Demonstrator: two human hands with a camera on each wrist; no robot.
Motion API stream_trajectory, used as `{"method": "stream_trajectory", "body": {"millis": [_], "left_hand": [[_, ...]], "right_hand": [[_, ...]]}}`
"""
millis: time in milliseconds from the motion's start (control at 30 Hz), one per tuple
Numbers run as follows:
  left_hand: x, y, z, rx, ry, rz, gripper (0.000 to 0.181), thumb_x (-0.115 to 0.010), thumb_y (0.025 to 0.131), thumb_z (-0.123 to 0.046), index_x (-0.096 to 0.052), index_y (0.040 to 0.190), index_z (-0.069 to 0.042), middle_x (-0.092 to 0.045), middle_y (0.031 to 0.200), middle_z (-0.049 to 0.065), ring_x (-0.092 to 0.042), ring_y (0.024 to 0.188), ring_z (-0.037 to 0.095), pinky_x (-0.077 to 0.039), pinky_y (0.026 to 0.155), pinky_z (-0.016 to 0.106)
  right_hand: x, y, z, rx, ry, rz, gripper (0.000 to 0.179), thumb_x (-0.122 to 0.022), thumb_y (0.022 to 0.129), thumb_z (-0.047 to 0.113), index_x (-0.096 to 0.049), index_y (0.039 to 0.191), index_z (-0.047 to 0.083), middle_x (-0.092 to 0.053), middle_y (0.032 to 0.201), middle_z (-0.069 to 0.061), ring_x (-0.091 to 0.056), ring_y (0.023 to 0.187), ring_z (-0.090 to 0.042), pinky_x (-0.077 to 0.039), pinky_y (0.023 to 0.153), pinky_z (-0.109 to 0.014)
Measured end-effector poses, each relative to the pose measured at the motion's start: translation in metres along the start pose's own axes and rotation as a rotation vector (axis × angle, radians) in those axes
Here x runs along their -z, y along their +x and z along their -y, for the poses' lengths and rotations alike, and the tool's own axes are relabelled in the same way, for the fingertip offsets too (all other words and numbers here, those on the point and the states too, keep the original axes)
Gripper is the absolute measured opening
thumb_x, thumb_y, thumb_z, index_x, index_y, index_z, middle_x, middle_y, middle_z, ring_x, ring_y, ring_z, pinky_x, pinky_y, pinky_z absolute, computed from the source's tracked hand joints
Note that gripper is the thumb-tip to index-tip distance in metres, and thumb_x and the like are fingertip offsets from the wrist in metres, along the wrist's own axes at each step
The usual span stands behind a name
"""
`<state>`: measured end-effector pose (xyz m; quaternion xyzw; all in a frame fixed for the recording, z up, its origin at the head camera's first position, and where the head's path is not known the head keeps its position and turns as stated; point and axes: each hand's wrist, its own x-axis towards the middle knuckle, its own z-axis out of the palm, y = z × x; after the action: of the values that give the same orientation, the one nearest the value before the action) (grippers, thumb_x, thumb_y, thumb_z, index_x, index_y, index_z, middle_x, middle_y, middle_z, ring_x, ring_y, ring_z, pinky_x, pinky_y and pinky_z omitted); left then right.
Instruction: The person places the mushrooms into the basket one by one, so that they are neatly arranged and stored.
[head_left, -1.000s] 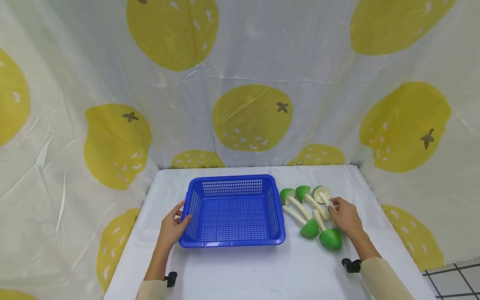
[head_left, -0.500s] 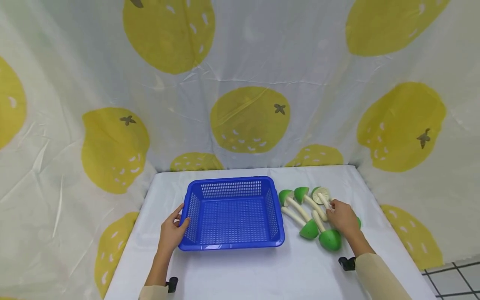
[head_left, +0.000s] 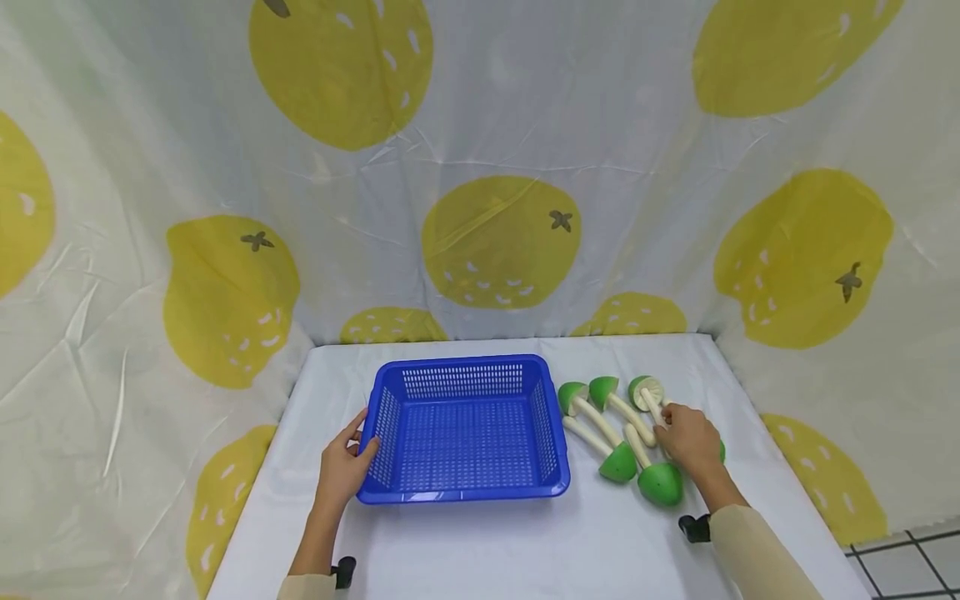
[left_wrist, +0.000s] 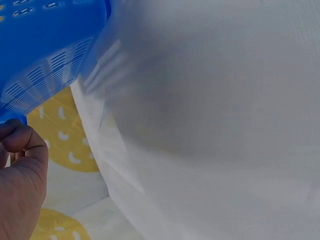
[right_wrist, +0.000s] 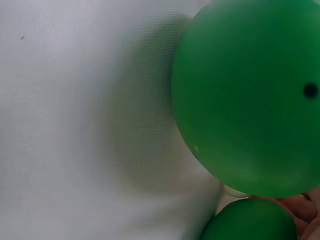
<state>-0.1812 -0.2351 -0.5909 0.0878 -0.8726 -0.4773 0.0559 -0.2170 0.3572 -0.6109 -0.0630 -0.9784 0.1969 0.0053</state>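
A blue perforated plastic basket (head_left: 465, 498) sits on the white-covered table. My left hand (head_left: 343, 469) grips its left rim, thumb over the edge; in the left wrist view the curled fingers (left_wrist: 22, 137) meet the basket's corner. To the basket's right lie several toy mushrooms with green caps and pale stems, one of them a front mushroom (head_left: 661, 483). My right hand (head_left: 690, 437) pinches the stem of the back-right mushroom (head_left: 646, 392), whose pale underside faces me. Another green-capped mushroom (head_left: 722, 451) is mostly hidden behind this hand. A large green cap (right_wrist: 250, 100) fills the right wrist view.
White cloth with yellow lemon prints (head_left: 502, 242) hangs behind and at both sides of the table (head_left: 510, 550). Grey tiles (head_left: 911, 562) show at the lower right. Two mushrooms, including the left one (head_left: 592, 412), lie close against the basket's right side.
My right hand has shifted slightly left onto the stem, uncovering a green cap behind it. The back-right mushroom has moved slightly right. My left hand stays on the basket rim.
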Motion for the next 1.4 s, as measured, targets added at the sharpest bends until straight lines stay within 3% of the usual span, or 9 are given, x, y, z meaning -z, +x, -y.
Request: {"method": "stream_trajectory", "body": {"millis": [200,433,867,1100,1200,1300,1400], "left_hand": [[0.000,0.001,0.000,0.001,-0.009,-0.003,0.061,-0.069,0.097,-0.014,-0.049,0.155,-0.015,-0.058,0.105,0.016,-0.063,0.069,0.016,-0.052,0.059,0.024],[0.000,0.001,0.002,0.015,0.003,0.007,0.062,-0.068,0.098,-0.016,-0.047,0.156,-0.016,-0.059,0.109,0.017,-0.063,0.071,0.016,-0.052,0.061,0.022],[0.002,0.001,-0.001,0.002,0.043,0.003,0.061,-0.069,0.098,-0.017,-0.048,0.155,-0.013,-0.062,0.109,0.017,-0.059,0.069,0.015,-0.050,0.059,0.022],[0.003,0.004,-0.004,-0.063,0.086,-0.078,0.050,-0.072,0.097,-0.023,-0.061,0.144,-0.011,-0.063,0.099,0.012,-0.053,0.066,0.011,-0.044,0.056,0.022],[0.002,0.003,-0.003,-0.058,0.079,-0.085,0.049,-0.072,0.098,-0.024,-0.061,0.144,-0.012,-0.062,0.098,0.011,-0.046,0.060,0.008,-0.040,0.053,0.021],[0.001,0.002,-0.001,-0.049,0.059,-0.080,0.050,-0.071,0.099,-0.024,-0.059,0.146,-0.012,-0.061,0.099,0.011,-0.040,0.055,0.006,-0.036,0.050,0.022],[0.001,0.002,-0.001,-0.051,0.043,-0.080,0.051,-0.070,0.099,-0.025,-0.058,0.147,-0.012,-0.061,0.101,0.012,-0.039,0.054,0.005,-0.035,0.050,0.021]], "right_hand": [[0.001,0.000,-0.003,-0.006,0.023,-0.055,0.040,-0.068,0.088,0.016,-0.068,0.120,-0.009,-0.073,0.112,-0.025,-0.071,0.088,-0.038,-0.054,0.064,-0.045],[0.004,-0.001,-0.003,0.001,0.104,-0.131,0.036,-0.071,0.088,0.018,-0.072,0.115,-0.005,-0.076,0.105,-0.020,-0.071,0.084,-0.034,-0.048,0.060,-0.037],[0.009,-0.003,0.004,0.001,0.229,-0.195,0.034,-0.075,0.091,0.021,-0.074,0.116,-0.002,-0.077,0.103,-0.018,-0.076,0.090,-0.036,-0.053,0.068,-0.037],[0.017,-0.005,0.012,-0.035,0.300,-0.206,0.036,-0.077,0.092,0.025,-0.073,0.118,0.001,-0.077,0.107,-0.019,-0.075,0.092,-0.034,-0.050,0.063,-0.024],[0.020,-0.007,0.016,-0.021,0.340,-0.231,0.036,-0.078,0.092,0.024,-0.074,0.119,0.002,-0.077,0.108,-0.019,-0.075,0.092,-0.034,-0.049,0.059,-0.021],[0.023,-0.008,0.020,-0.005,0.362,-0.247,0.036,-0.078,0.092,0.026,-0.074,0.120,0.003,-0.077,0.108,-0.019,-0.075,0.090,-0.031,-0.050,0.058,-0.021],[0.026,-0.009,0.025,-0.015,0.383,-0.254,0.036,-0.078,0.093,0.028,-0.074,0.120,0.005,-0.077,0.109,-0.018,-0.073,0.086,-0.017,-0.050,0.058,-0.020]]}}
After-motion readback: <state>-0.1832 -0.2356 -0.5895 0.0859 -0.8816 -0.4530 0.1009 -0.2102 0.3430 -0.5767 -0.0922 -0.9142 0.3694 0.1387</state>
